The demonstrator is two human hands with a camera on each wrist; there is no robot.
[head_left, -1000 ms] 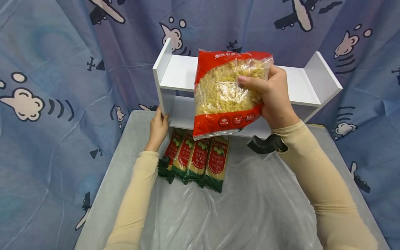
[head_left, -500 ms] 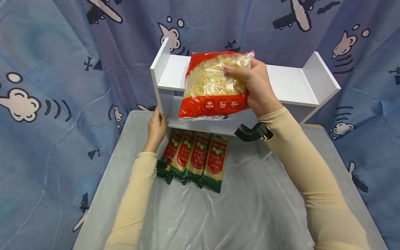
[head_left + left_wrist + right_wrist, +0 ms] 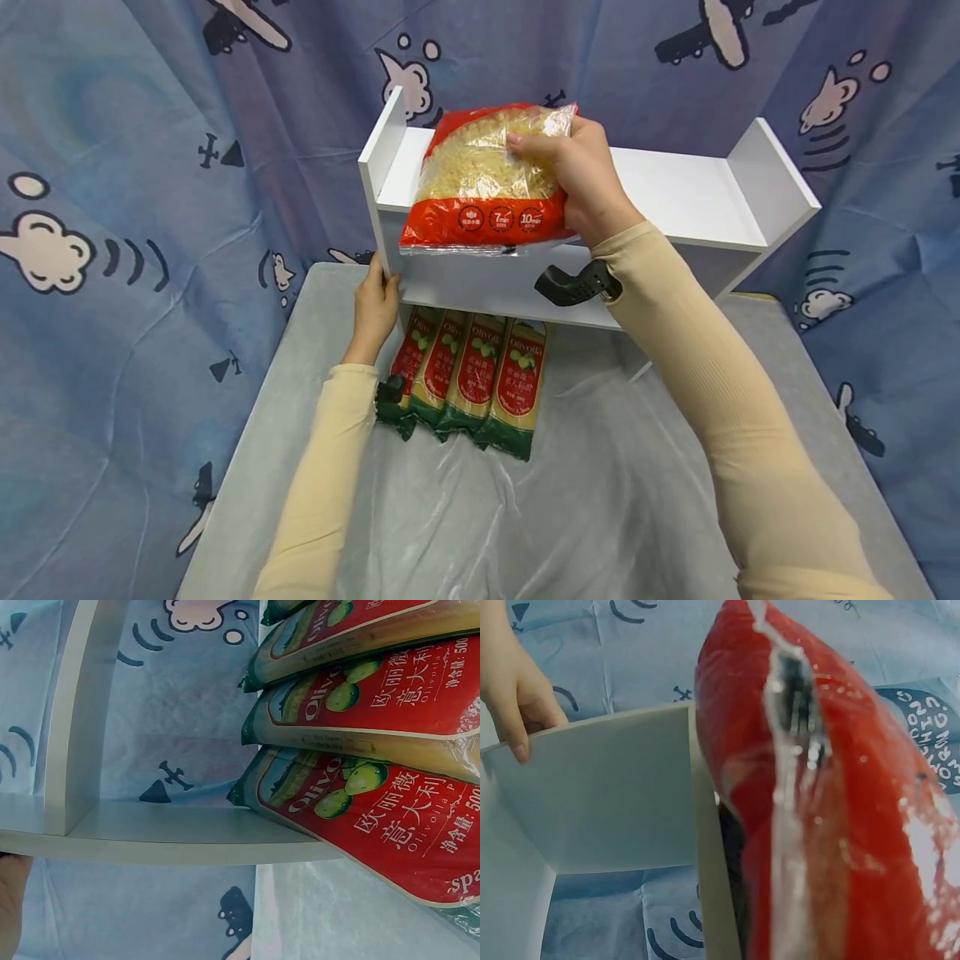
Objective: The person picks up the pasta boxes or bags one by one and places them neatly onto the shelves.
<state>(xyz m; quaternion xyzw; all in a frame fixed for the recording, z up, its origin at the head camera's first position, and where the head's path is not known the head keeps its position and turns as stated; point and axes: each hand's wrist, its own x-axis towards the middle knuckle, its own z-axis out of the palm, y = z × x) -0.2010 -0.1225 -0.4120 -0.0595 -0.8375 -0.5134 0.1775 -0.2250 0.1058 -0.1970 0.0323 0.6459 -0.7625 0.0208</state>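
Red-and-clear plastic in the right hand (image 3: 588,179), clamped near one side of a bag of pasta (image 3: 480,179), with thumb across the front and other fingers hidden behind. Could slip or sag from here, held by a single side with loose pieces free to shift inside. Might also snag at the lower seam on the front edge of the white shelf (image 3: 772,179), for want of clearance over the upper board (image 3: 675,187). Hangs mostly to the left of the right hand and slightly below, tilted back, by the left part of that board in the head view; over it or just in front, touching or apart, impossible to tell. Could nudge the shelf askew if pushed against it, with steadying at one end only: gripped at the left upright (image 3: 384,150) by the left hand (image 3: 375,304), with fingers hooked round the edge. Might, if dropped, land on the spaghetti packets (image 3: 476,379) below, fanned side by side with upper ends running beneath the lower board (image 3: 517,300). Farther out, a grey, wrinkled tabletop (image 3: 600,500) around the shelf, backed by a blue curtain (image 3: 165,358) printed with airplanes and puffs of cloud.
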